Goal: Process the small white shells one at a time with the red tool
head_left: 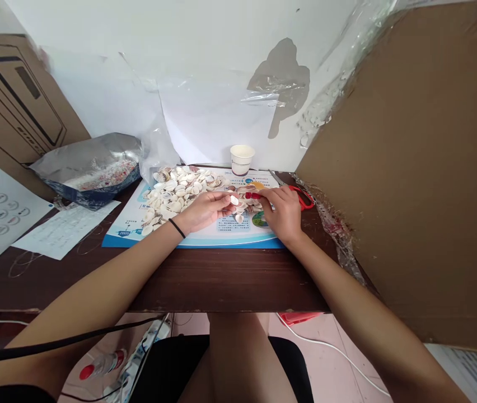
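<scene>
My left hand (207,211) pinches a small white seashell (234,200) between thumb and fingers, over the printed sheet. Just to its right, my right hand (283,210) has its fingers drawn together. Something small and red (252,196) shows at its fingertips; I cannot make out what it is. A broad heap of pale seashells (183,190) lies on the sheet behind and left of my left hand. Several more shells (239,218) lie beneath and between the two hands. Scissors with red handles (307,199) lie beyond my right hand, partly hidden by it.
A paper cup (242,160) stands at the back by the wall. An open bag of small red and white bits (106,173) sits at the left, near a white paper (66,229). A large cardboard panel (423,179) borders the right side of the dark table (230,280).
</scene>
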The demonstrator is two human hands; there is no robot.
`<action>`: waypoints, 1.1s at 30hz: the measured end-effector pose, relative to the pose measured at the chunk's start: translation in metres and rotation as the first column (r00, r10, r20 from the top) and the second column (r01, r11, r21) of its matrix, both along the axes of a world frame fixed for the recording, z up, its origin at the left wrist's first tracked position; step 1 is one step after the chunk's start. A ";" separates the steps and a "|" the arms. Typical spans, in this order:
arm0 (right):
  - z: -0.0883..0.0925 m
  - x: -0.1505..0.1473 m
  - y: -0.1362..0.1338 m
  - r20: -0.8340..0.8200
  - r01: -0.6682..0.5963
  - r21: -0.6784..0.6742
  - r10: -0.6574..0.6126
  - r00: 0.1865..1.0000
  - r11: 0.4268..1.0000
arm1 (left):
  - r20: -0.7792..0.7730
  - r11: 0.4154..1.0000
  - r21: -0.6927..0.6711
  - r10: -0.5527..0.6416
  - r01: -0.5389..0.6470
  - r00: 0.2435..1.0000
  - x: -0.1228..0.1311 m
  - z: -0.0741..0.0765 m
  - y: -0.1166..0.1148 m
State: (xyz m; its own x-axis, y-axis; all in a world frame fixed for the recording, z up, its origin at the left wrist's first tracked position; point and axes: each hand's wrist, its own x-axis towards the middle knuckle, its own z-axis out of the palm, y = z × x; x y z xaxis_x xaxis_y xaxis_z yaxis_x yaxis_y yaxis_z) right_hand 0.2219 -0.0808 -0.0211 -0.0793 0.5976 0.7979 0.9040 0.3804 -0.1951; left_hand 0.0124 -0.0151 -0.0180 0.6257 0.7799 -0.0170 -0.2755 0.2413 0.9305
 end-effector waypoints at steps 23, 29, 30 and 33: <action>0.003 -0.011 -0.003 0.300 0.001 0.016 -0.005 0.954 1.000 | -0.057 0.999 -0.017 0.038 -0.039 0.998 0.003 0.007 -0.006; 0.004 -0.009 -0.006 0.083 0.004 0.050 -0.008 0.997 0.999 | -0.053 1.000 -0.023 0.016 -0.018 0.998 0.001 0.004 -0.005; 0.005 -0.009 -0.007 0.053 -0.022 0.050 0.019 0.998 0.998 | -0.050 1.000 -0.017 0.014 -0.014 0.999 0.001 0.003 -0.004; 0.005 -0.012 -0.010 0.020 -0.096 0.043 0.095 0.995 0.994 | -0.017 1.000 0.025 -0.002 0.002 1.000 0.002 0.000 -0.003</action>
State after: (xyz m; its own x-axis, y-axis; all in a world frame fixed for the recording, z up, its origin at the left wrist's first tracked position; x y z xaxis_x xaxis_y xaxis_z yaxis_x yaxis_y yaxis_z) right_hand 0.2100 -0.0909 -0.0160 -0.1484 0.5509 0.8213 0.8665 0.4727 -0.1606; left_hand 0.0142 -0.0185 -0.0182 0.6269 0.7790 -0.0082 -0.2590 0.2183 0.9409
